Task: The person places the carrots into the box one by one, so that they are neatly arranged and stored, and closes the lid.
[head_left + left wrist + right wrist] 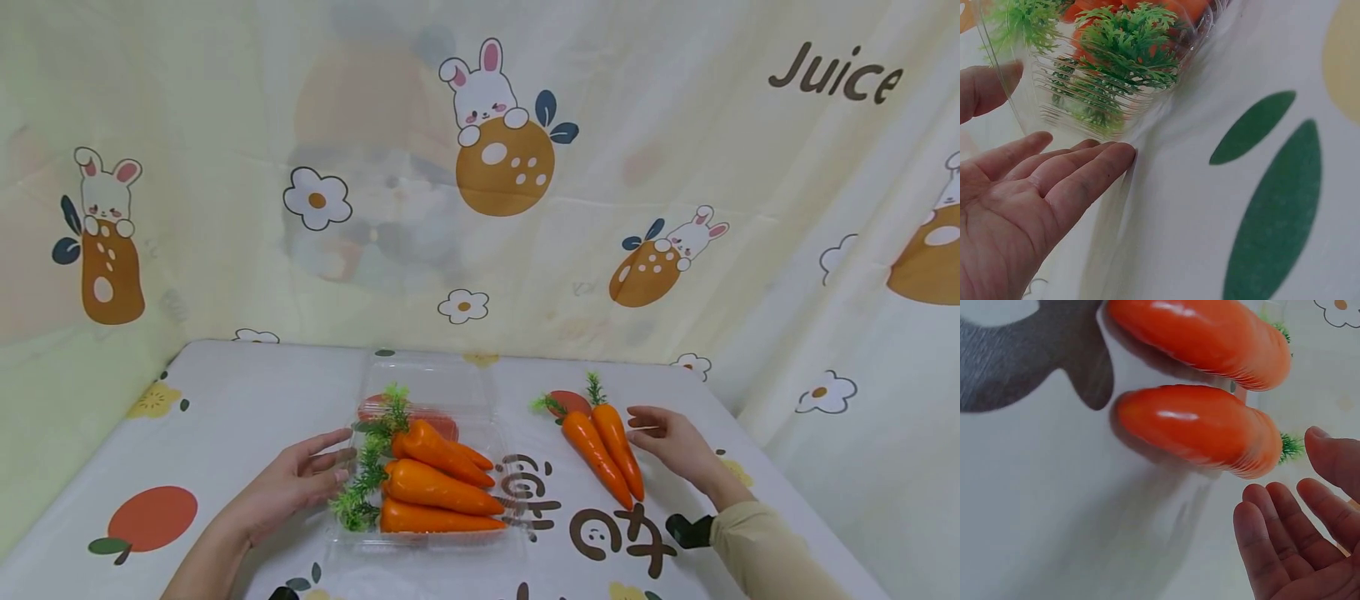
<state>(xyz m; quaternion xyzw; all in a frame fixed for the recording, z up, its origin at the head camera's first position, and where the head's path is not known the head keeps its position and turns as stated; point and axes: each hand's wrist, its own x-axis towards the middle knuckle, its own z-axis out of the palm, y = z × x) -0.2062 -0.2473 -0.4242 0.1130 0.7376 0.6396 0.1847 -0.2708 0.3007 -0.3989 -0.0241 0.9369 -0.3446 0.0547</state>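
Note:
Several orange carrots (442, 486) with green leafy tops lie in a clear plastic clamshell box (420, 540), whose lid (427, 379) is folded back. At the box's left side is my left hand (296, 482), its fingers extended and relaxed; in the left wrist view the fingertips (1124, 153) come right up to the ridged plastic wall. Two more carrots lie on the cloth to the right, a left one (594, 454) and a right one (619, 446). Beside the right one hovers my right hand (675, 442), loosely spread and holding nothing.
A white printed tablecloth (225, 417) with fruit and lettering covers the table. Behind it and at both sides hangs a patterned curtain (390, 275). Dark camera pieces show near both wrists, one by the right sleeve (757, 533).

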